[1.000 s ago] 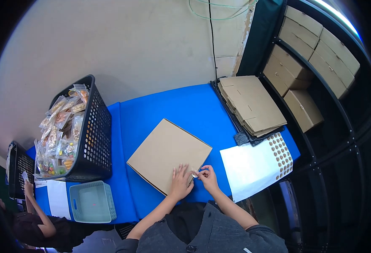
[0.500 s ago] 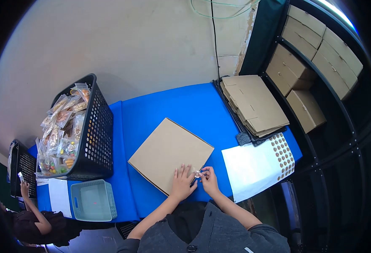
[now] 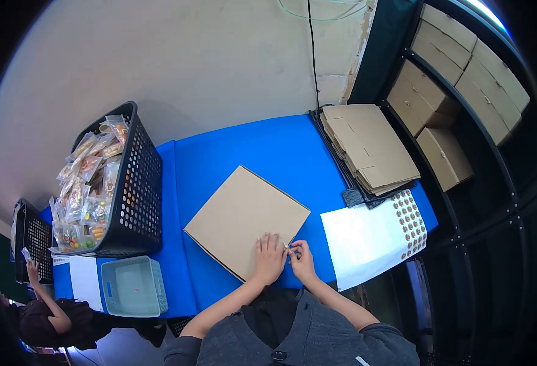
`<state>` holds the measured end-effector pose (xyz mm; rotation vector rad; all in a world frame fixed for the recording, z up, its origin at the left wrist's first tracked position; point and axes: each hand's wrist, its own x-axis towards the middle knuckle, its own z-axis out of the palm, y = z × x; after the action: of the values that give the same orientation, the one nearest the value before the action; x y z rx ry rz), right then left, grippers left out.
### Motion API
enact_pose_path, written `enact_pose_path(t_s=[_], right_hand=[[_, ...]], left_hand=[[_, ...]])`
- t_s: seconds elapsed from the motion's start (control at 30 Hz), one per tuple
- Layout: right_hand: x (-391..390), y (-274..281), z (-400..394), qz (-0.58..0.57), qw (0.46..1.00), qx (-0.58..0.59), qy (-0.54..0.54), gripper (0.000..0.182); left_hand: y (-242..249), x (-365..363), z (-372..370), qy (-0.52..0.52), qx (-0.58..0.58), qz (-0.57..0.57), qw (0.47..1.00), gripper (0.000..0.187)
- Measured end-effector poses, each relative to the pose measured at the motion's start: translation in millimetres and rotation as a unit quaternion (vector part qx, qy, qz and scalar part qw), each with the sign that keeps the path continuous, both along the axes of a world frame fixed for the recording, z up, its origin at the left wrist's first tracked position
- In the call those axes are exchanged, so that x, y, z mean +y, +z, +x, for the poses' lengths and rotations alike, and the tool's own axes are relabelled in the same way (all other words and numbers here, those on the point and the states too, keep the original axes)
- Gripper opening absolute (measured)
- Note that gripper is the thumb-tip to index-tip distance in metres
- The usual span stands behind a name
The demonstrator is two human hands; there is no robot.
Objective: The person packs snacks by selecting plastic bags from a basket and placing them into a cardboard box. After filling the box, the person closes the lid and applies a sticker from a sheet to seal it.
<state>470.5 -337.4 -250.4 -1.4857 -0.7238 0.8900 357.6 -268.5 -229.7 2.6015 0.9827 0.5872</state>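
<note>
Cardboard box (image 3: 244, 219) flat on blue bench (image 3: 262, 152), near front edge. Left hand (image 3: 270, 259) pressed open-palmed on box's near corner. Right hand (image 3: 302, 259) just beside, fingertips pinching small sticker at box edge. Right: white sticker sheet (image 3: 372, 235), stack of flat cartons (image 3: 369, 146). Left: black basket (image 3: 131, 189) of snack packets, small teal bin (image 3: 134, 287). Another person's hand (image 3: 32, 271) at far left.

A black basket (image 3: 135, 183) of snack packets (image 3: 85, 189) stands beside a teal bin (image 3: 133, 285).

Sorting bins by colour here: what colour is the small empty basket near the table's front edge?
Pale teal, seen in the head view: the small basket beside the black basket.
</note>
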Motion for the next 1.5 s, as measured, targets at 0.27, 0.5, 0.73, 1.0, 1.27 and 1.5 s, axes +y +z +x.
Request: enact_pose_path(t_s=[0.27,0.5,0.73,1.0,1.27,1.5], right_hand=[[3,-7,4,0.013,1.000,-0.016,-0.021,0.014],[3,-10,7,0.008,1.000,0.022,-0.018,0.015],[4,-2,5,0.019,0.999,0.025,-0.021,0.015],[3,-3,5,0.009,1.000,0.017,-0.011,0.015],[4,-3,3,0.027,0.999,-0.006,-0.032,0.013],[2,3,1,0.011,0.999,-0.020,-0.026,0.015]], left_hand=[[2,1,-2,0.004,-0.019,-0.016,1.000,0.029],[5,1,-4,0.005,-0.069,-0.027,0.997,0.032],[3,3,-3,-0.004,-0.045,-0.014,0.999,0.031],[8,3,-2,0.004,-0.038,-0.016,0.999,0.029],[11,4,2,0.013,-0.024,-0.017,0.999,0.026],[8,4,2,0.017,-0.039,-0.017,0.999,0.027]])
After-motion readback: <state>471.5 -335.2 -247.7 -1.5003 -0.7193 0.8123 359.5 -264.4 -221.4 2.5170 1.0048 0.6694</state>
